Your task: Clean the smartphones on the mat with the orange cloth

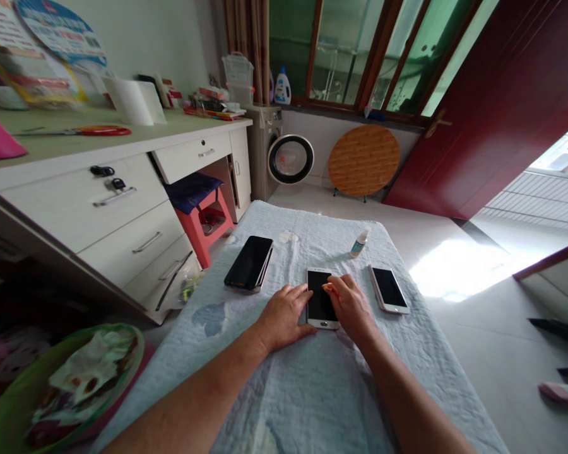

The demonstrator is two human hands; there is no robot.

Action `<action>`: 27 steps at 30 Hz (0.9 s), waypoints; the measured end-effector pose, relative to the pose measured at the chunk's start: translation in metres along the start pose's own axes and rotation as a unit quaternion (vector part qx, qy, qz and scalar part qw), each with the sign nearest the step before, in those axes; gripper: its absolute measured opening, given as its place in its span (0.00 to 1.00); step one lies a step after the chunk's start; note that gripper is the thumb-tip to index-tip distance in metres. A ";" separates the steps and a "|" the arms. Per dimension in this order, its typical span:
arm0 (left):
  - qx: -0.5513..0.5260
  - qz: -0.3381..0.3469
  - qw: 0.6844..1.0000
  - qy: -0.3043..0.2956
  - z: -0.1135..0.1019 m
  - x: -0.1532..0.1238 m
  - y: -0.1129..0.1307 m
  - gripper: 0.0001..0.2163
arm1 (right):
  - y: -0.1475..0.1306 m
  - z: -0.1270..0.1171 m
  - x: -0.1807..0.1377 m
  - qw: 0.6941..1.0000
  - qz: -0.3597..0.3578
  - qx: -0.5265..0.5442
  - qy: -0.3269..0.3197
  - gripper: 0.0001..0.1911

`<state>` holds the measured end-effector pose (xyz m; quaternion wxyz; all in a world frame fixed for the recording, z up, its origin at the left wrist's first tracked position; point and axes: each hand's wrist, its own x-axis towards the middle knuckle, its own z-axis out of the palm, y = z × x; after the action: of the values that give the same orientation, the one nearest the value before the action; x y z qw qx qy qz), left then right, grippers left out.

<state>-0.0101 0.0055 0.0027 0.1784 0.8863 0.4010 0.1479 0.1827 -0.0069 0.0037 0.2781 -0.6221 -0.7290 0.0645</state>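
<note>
A white-framed smartphone [320, 308] with a dark screen lies face up on the pale blue quilted cloth [293, 391]. My left hand [284, 316] rests at its left side, fingertips on the edge and thumb stretched toward the lower corner. Over the screen's right part, my right hand [353, 309] is closed in a pinch on a small orange piece [329, 287], perhaps a bit of cloth, touching the glass; most of it is hidden by the fingers. To the right lies another white smartphone [389, 290]. A larger black-screened device [249, 263], apparently on top of another, lies to the left.
A small spray bottle [360, 243] stands on the cloth behind the right phone. Left are a white desk [127, 214], a red stool [208, 221] and a green basket [9, 410]. Beyond are an open washing-machine door [291, 159] and a round wooden tabletop [364, 159].
</note>
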 end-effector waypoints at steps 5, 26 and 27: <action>0.006 -0.001 1.000 -0.003 0.001 -0.001 0.000 0.34 | 0.004 -0.001 0.000 0.999 -0.027 -0.007 -0.044 0.09; -0.003 0.006 1.000 -0.009 0.000 -0.001 -0.002 0.33 | 0.001 -0.025 -0.004 0.982 -0.080 0.053 -0.160 0.05; -0.003 0.006 1.000 -0.009 0.000 -0.001 -0.002 0.33 | 0.004 -0.027 -0.004 0.984 -0.073 0.047 -0.154 0.05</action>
<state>-0.0120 0.0059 0.0017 0.1840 0.8894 0.3936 0.1419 0.1995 -0.0162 0.0231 0.1954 -0.5366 -0.8025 0.1729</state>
